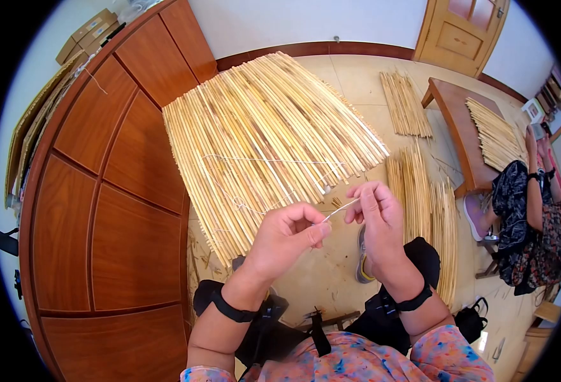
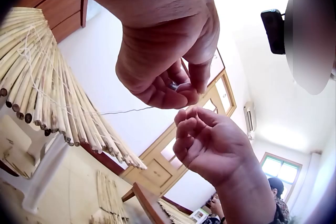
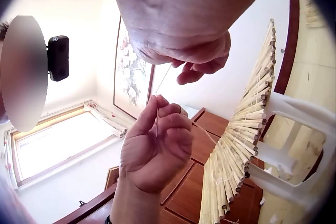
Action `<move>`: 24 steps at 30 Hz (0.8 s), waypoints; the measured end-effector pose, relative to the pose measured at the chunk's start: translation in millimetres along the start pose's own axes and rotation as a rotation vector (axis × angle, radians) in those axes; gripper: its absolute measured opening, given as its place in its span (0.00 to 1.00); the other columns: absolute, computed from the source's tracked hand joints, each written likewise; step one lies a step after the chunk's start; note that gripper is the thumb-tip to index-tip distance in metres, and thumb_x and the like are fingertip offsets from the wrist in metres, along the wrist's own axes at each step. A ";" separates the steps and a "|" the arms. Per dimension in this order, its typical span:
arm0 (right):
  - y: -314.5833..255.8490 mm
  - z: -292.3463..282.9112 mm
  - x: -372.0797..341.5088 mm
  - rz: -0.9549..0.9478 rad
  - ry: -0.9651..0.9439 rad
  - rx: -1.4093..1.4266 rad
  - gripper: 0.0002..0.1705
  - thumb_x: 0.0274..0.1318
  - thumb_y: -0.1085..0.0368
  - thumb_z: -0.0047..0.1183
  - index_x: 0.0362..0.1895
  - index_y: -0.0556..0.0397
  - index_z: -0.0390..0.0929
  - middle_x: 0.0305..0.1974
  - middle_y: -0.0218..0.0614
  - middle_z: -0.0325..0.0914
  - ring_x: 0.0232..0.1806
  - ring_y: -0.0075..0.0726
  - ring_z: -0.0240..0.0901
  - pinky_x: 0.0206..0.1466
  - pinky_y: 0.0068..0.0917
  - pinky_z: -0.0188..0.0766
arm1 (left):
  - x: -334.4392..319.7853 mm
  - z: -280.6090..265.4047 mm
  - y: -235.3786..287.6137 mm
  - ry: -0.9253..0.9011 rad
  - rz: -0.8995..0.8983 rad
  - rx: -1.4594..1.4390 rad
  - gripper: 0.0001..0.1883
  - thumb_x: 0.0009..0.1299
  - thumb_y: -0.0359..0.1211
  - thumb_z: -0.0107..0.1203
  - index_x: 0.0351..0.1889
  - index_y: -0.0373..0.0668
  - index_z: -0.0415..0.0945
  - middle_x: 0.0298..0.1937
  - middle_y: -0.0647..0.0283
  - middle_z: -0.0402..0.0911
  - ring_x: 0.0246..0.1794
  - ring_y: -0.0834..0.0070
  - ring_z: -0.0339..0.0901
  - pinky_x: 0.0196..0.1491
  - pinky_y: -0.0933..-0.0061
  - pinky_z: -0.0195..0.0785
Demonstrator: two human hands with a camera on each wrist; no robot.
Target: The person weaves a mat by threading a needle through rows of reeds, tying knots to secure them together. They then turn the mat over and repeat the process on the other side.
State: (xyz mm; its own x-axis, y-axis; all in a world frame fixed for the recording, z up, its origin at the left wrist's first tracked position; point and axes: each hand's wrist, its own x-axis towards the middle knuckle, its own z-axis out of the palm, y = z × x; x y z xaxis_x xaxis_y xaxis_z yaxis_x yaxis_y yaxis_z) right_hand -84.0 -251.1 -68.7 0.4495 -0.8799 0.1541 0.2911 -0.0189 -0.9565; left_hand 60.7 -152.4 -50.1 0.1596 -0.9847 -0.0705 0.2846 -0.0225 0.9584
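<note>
Indoors, left hand (image 1: 287,237) and right hand (image 1: 381,219) pinch thread (image 1: 342,209) beside a stick mat (image 1: 255,121); slack loops (image 1: 241,204) snagging stick ends (image 2: 28,118) could knot.

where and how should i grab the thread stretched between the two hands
Probably best to pinch the thread midway along its exposed stretch, coming from above: it runs thin and nearly straight there, nothing covers it on that side, and the left hand and right hand crowd its ends.

Thread (image 1: 342,209) white; stick mat (image 1: 248,127) straw-yel. w/ brn streaks; cabinet (image 1: 146,248) reddish-brn; shirt (image 1: 350,358) pink w/ blue & orange blotches.
</note>
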 end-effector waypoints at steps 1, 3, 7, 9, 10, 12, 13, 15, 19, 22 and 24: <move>-1.1 1.0 0.4 -0.030 0.032 -0.008 0.11 0.64 0.62 0.51 0.44 0.56 0.72 0.31 0.28 0.74 0.24 0.16 0.66 0.29 0.13 0.62 | 0.0 -0.6 -0.1 0.000 0.002 -0.008 0.03 0.67 0.27 0.58 0.35 0.38 0.76 0.28 0.71 0.76 0.28 0.86 0.73 0.33 0.84 0.68; -5.4 1.1 -0.4 -0.025 -0.013 0.013 0.13 0.62 0.63 0.53 0.46 0.56 0.72 0.34 0.29 0.75 0.26 0.16 0.68 0.29 0.13 0.62 | 0.3 -2.1 -0.9 -0.001 0.007 -0.026 0.03 0.67 0.27 0.58 0.35 0.38 0.76 0.28 0.71 0.76 0.28 0.86 0.73 0.33 0.84 0.68; -11.9 -0.2 -5.0 0.149 -0.235 0.005 0.15 0.57 0.66 0.58 0.47 0.57 0.73 0.40 0.30 0.75 0.30 0.16 0.70 0.29 0.14 0.62 | 1.2 -3.6 -2.4 -0.018 -0.001 -0.063 0.03 0.67 0.27 0.58 0.34 0.38 0.76 0.28 0.71 0.76 0.27 0.85 0.73 0.33 0.84 0.68; -8.0 0.7 -4.0 0.060 -0.263 -0.044 0.13 0.55 0.68 0.60 0.44 0.57 0.75 0.36 0.29 0.75 0.31 0.15 0.71 0.30 0.14 0.63 | 1.6 -4.1 -2.7 -0.033 -0.012 -0.071 0.03 0.67 0.27 0.58 0.35 0.38 0.76 0.27 0.70 0.76 0.27 0.85 0.73 0.33 0.83 0.68; -5.9 1.2 -3.6 0.016 -0.276 -0.068 0.12 0.54 0.69 0.60 0.43 0.57 0.76 0.34 0.28 0.75 0.32 0.14 0.71 0.30 0.14 0.63 | 1.6 -3.9 -2.7 -0.038 -0.018 -0.068 0.03 0.67 0.27 0.58 0.35 0.38 0.76 0.27 0.70 0.76 0.27 0.85 0.72 0.33 0.83 0.67; -3.4 1.9 -5.2 0.022 -0.263 -0.035 0.09 0.55 0.69 0.59 0.41 0.57 0.77 0.30 0.27 0.74 0.31 0.14 0.70 0.30 0.14 0.62 | 1.6 -3.4 -2.5 -0.046 -0.030 -0.061 0.03 0.68 0.27 0.58 0.35 0.37 0.76 0.27 0.70 0.76 0.27 0.85 0.72 0.33 0.83 0.67; -2.8 2.1 -5.9 0.025 -0.256 -0.018 0.08 0.56 0.68 0.59 0.40 0.57 0.78 0.27 0.26 0.73 0.31 0.14 0.70 0.29 0.14 0.62 | 1.6 -3.1 -2.4 -0.038 -0.028 -0.049 0.04 0.68 0.28 0.58 0.35 0.37 0.76 0.27 0.70 0.76 0.27 0.85 0.72 0.33 0.83 0.67; -5.9 1.5 -5.2 0.172 -0.233 0.025 0.08 0.57 0.66 0.59 0.38 0.57 0.78 0.25 0.25 0.72 0.29 0.14 0.68 0.29 0.14 0.61 | 1.9 -1.7 -2.2 -0.022 -0.024 -0.025 0.05 0.68 0.29 0.57 0.37 0.37 0.77 0.26 0.71 0.76 0.28 0.85 0.72 0.33 0.83 0.67; -6.9 -6.3 2.9 0.455 -0.231 0.318 0.10 0.58 0.61 0.58 0.36 0.55 0.78 0.24 0.24 0.71 0.25 0.17 0.63 0.28 0.14 0.58 | 1.0 8.7 0.4 0.234 0.213 0.226 0.06 0.66 0.27 0.58 0.39 0.37 0.78 0.37 0.63 0.75 0.29 0.81 0.73 0.36 0.80 0.69; -3.4 -8.8 3.3 0.531 -0.282 0.411 0.11 0.59 0.59 0.58 0.35 0.55 0.78 0.24 0.24 0.70 0.24 0.18 0.61 0.28 0.15 0.57 | -0.5 12.3 5.2 0.217 0.462 0.574 0.09 0.64 0.24 0.58 0.42 0.39 0.79 0.44 0.59 0.73 0.33 0.80 0.74 0.37 0.79 0.70; 0.1 -7.3 1.5 0.567 -0.295 0.415 0.12 0.58 0.59 0.59 0.34 0.54 0.78 0.24 0.24 0.71 0.24 0.18 0.62 0.28 0.15 0.57 | -2.5 10.0 3.9 0.124 0.562 0.668 0.11 0.62 0.23 0.59 0.43 0.40 0.79 0.46 0.58 0.72 0.35 0.80 0.75 0.38 0.79 0.70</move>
State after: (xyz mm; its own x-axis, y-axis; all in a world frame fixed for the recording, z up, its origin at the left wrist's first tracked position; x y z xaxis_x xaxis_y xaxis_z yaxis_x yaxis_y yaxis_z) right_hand -89.5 -255.8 -70.4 0.8149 -0.5373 -0.2173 0.2159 0.6293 -0.7465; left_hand 52.0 -151.8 -43.4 0.2223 -0.8553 0.4680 -0.4732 0.3250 0.8188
